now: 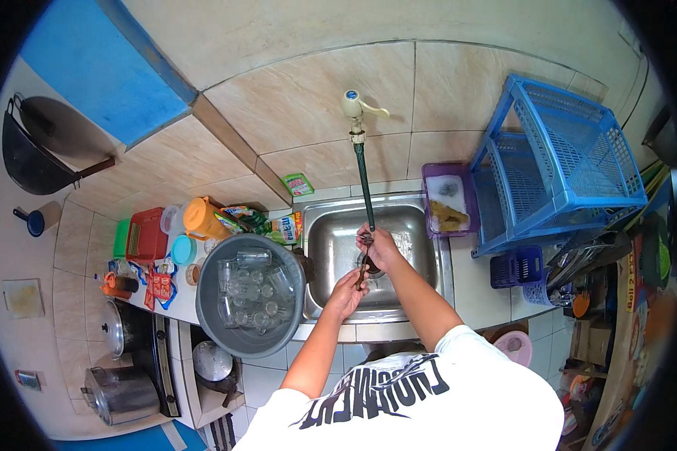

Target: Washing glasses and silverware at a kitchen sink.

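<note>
Over the steel sink (328,248), both my hands are on a slim, dark, shiny utensil (364,262) that looks like a spoon. My left hand (347,294) pinches its lower end. Higher up, my right hand (380,250) has its fingers around the upper end, right by the mouth of a dark green hose (363,186). That hose hangs from a cream wall tap (352,107) with a lever. Whether water is running is hard to tell. Part of the sink drain is hidden behind my hands.
Left of the sink, a grey basin (203,304) holds several clear glasses. A purple tub (474,217) with suds and a yellowish sponge (448,216) sits at the sink's right rim. Beyond it stand a blue plastic rack (570,197) and a dark blue basket (516,268). An orange jug (203,217) is behind the basin.
</note>
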`<state>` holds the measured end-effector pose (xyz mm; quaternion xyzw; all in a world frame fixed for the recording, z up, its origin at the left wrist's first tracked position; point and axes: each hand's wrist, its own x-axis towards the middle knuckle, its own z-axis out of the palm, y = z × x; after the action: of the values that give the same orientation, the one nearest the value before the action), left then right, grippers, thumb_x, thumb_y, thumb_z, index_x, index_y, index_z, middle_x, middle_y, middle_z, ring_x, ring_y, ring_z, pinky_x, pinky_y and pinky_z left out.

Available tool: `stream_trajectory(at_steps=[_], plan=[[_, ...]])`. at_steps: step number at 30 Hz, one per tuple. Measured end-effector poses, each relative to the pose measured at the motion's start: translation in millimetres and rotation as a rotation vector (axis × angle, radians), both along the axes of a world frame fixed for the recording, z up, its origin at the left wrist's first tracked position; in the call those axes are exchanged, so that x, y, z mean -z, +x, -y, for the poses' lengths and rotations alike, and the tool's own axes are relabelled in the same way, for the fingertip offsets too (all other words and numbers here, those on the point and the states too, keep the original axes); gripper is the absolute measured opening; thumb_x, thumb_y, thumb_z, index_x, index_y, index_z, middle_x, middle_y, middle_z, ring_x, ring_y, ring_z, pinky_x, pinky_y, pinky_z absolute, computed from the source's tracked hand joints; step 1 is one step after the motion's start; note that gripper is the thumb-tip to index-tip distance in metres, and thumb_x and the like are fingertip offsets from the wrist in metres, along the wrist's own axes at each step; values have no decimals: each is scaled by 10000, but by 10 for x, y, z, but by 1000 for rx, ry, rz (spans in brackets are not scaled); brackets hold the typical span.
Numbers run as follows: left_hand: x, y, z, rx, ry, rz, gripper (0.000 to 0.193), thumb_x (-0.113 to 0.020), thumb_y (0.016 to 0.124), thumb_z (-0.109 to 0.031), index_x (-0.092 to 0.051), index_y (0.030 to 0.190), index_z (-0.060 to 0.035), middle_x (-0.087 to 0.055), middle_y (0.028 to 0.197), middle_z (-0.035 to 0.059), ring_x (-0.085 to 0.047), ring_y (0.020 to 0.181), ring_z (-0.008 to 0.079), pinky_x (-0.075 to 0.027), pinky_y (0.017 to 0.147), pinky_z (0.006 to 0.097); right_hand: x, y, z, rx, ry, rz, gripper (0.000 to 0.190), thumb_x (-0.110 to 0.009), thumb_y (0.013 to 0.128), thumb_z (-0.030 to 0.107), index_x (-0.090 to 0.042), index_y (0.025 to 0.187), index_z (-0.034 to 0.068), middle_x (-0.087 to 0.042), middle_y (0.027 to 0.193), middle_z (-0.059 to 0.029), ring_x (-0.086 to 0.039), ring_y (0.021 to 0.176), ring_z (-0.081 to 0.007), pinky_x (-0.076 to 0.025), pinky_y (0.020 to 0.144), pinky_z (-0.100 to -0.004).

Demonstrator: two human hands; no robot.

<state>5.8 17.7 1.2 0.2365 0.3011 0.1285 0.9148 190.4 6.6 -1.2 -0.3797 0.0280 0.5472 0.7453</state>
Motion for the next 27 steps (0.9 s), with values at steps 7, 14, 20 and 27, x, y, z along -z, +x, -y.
stream_trajectory(at_steps=[7, 14, 20, 27], plan=[[133, 522, 66, 117, 876, -455, 282, -469, 1076, -240, -569, 1202, -9, -660, 1034, 61, -615, 882, 183, -502, 801, 331, -203, -111, -82, 121, -214, 331, 234, -453, 1071, 236, -587, 1091, 45, -631, 974, -72, -634, 873, -172, -538, 771, -319], [981, 804, -409, 90, 893, -315, 373, -618, 942, -196, -551, 1259, -10, -654, 1264, 170, -632, 1170, 323, -494, 938, 389, -429, -213, 163, 46, -115, 1177, 270, -646, 939, 146, -653, 1182, 30, -644, 1129, -167, -628, 1077, -301, -480, 969, -378], [1037, 1259, -254, 316, 816, -205, 387, -619, 951, -178, -563, 1316, -63, -612, 1346, 123, -601, 1195, 174, -496, 943, 336, -492, 10, 574, -37, -179, 1237, 376, -726, 883, 154, -657, 1239, 54, -634, 1250, -174, -611, 1148, -336, -464, 1017, -381], [1622, 1224, -678, 193, 615, -39, 260, -499, 1037, -184, -565, 1252, -52, -629, 1235, 126, -627, 1106, 241, -548, 912, 396, -633, 1, 478, -132, -158, 1211, 477, -759, 851, 163, -626, 1288, 29, -645, 1230, -199, -619, 1167, -333, -471, 1012, -374]])
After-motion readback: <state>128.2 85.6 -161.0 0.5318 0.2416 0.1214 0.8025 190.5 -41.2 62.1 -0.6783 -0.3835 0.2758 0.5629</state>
